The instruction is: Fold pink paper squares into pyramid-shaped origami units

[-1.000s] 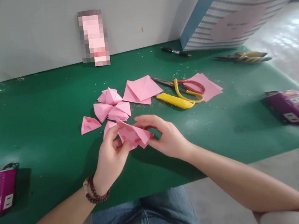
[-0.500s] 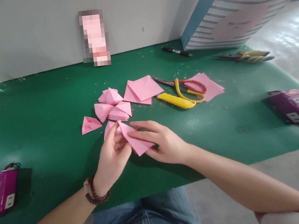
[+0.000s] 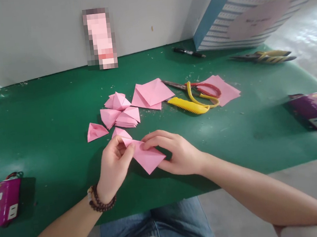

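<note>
A folded pink sheet of paper [image 3: 149, 158] is held between both hands above the green table. My left hand [image 3: 114, 164] pinches its upper left corner, thumb on top. On the paper's right side, my right hand [image 3: 176, 150] grips the edge with fingers over it and the thumb beneath. Just behind the left fingertips lies a folded pink paper piece [image 3: 120, 133], partly hidden. Beyond it sits a cluster of folded pink pieces [image 3: 118, 113], with a single folded piece [image 3: 96, 130] to its left.
Behind the hands lie pink paper sheets [image 3: 152, 92], scissors [image 3: 203, 91], a yellow-handled tool [image 3: 188, 106] and more pink sheets [image 3: 227, 90]. A pen [image 3: 188, 52], pliers [image 3: 265, 56] and a striped bag [image 3: 238, 16] are farther back. Purple boxes [image 3: 4, 202] flank both sides.
The pink sheet has tilted flatter, showing more of its face, and sits slightly lower. My left thumb has moved onto its top. The view has shifted slightly.
</note>
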{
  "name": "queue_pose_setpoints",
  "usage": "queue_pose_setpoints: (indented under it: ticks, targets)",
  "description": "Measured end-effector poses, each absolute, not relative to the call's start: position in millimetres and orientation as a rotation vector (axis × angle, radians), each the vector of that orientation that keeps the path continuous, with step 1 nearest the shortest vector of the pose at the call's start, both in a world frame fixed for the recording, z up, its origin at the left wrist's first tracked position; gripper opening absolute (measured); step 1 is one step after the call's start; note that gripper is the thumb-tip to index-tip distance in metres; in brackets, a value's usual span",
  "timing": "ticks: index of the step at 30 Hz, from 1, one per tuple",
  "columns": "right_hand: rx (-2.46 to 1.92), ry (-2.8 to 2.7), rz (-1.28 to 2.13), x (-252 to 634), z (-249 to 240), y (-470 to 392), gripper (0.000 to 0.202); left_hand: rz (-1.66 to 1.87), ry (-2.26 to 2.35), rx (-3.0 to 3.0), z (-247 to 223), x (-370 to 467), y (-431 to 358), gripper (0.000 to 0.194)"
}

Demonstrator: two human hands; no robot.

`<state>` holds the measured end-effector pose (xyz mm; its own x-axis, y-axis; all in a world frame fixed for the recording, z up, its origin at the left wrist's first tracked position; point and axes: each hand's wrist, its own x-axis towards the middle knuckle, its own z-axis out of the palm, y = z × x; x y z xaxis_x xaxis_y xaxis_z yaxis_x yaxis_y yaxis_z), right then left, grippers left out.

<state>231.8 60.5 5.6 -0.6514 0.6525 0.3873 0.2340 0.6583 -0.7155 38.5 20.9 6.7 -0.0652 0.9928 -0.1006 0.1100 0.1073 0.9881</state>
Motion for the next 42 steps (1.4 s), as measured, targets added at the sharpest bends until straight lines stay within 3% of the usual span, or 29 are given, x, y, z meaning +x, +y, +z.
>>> queue_pose_setpoints:
  ticks: [16, 20, 33, 42]
  targets:
    - [-0.795, -2.176, 0.836, 230.8, 4.4, 61.2, 0.028, 0.995, 1.512, 1.724, 21.0, 41.1, 14.3, 0.017]
    - [-0.855, -2.148, 0.852, 231.8, 4.6, 60.8, 0.025, 0.986, 1.482, 1.798, 16.4, 42.0, 10.9, 0.030]
    - [-0.833, -2.146, 0.723, 232.4, -2.2, 61.8, 0.027, 0.986, 1.504, 1.700, 12.5, 45.3, 11.9, 0.040]
    - [-1.001, -1.952, 1.042, 227.8, 8.6, 62.7, 0.016, 1.043, 1.486, 1.740, 9.4, 51.2, 11.2, 0.035]
